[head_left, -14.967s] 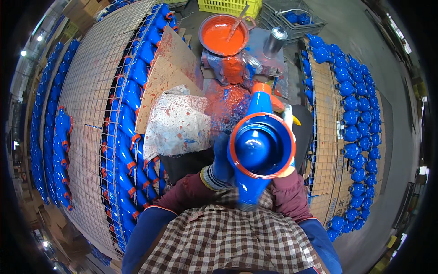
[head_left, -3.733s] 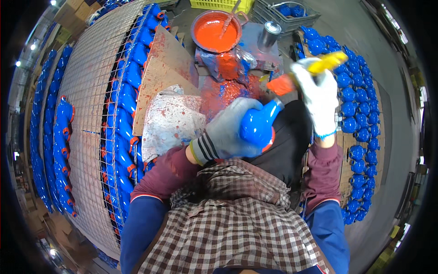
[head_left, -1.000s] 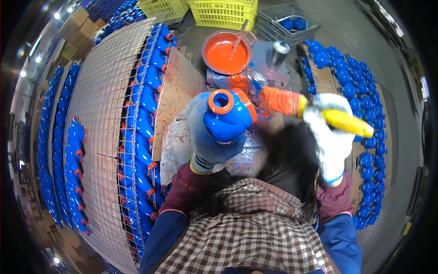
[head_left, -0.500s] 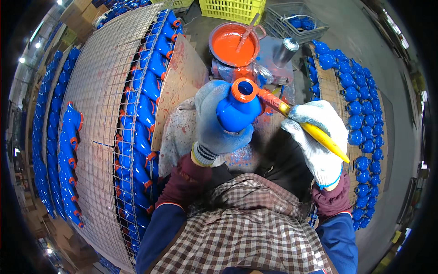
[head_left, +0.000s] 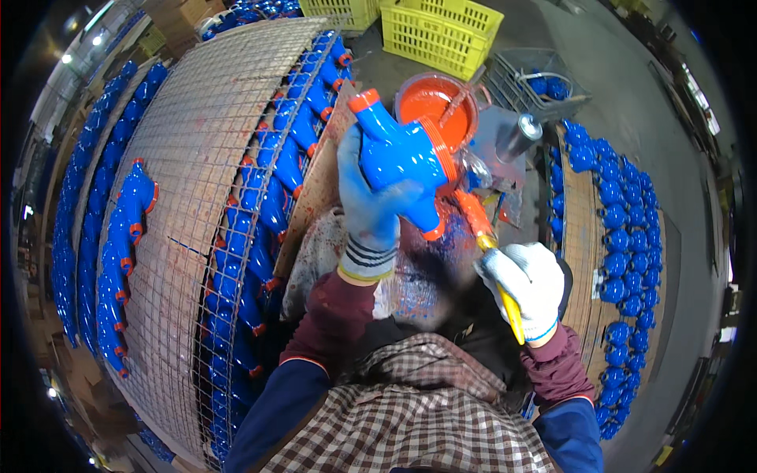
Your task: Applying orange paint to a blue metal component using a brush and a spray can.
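Observation:
My left hand [head_left: 364,201], in a grey-white glove stained blue, grips a glossy blue pipe fitting [head_left: 402,158] with several openings. Orange-red paint coats its rims, and a threaded orange collar faces right. My gloved right hand [head_left: 527,282] is closed round the yellow handle of a paintbrush [head_left: 511,309]. Its orange-coated bristle end lies just right of the fitting's lower opening; whether they touch I cannot tell. Behind the fitting stands a pot of orange-red paint [head_left: 418,101] with a stick in it, partly hidden by the fitting.
A wire-mesh rack [head_left: 177,197] at left bears blue fittings with orange rims. Boards on the right hold rows of blue fittings [head_left: 619,236]. Beyond the pot are a yellow crate [head_left: 441,35], a grey crate [head_left: 512,87] and a metal can [head_left: 519,135]. A stained cloth [head_left: 315,244] lies near my left wrist.
My left hand has raised and turned the fitting, so its side and threaded collar now show. The brush has come off the top rim and swung lower, its handle steeper. The whole view has shifted.

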Demonstrator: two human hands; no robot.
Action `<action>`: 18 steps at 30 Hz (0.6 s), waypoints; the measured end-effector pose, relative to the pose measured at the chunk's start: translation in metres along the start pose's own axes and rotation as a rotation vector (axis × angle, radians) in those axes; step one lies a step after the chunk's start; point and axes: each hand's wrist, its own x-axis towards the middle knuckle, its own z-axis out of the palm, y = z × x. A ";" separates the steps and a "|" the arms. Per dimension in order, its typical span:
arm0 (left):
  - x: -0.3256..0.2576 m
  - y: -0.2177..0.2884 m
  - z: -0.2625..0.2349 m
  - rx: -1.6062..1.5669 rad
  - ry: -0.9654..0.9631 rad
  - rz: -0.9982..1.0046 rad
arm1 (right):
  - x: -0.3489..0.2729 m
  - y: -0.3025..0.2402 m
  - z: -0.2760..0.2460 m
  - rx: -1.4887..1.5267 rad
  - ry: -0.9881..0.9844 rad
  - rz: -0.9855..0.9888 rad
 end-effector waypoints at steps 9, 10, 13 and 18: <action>0.078 -0.029 -0.022 -0.434 0.057 -0.045 | 0.015 0.147 0.046 0.112 0.295 0.520; 0.080 -0.037 -0.027 -0.665 -0.035 -0.103 | 0.020 0.172 0.057 0.182 0.324 0.544; 0.084 -0.056 -0.042 -1.002 -0.473 -0.310 | 0.023 0.229 0.099 0.054 0.390 0.736; 0.088 -0.072 -0.050 -0.581 -0.453 -0.195 | -0.009 0.268 0.147 -0.035 0.324 0.940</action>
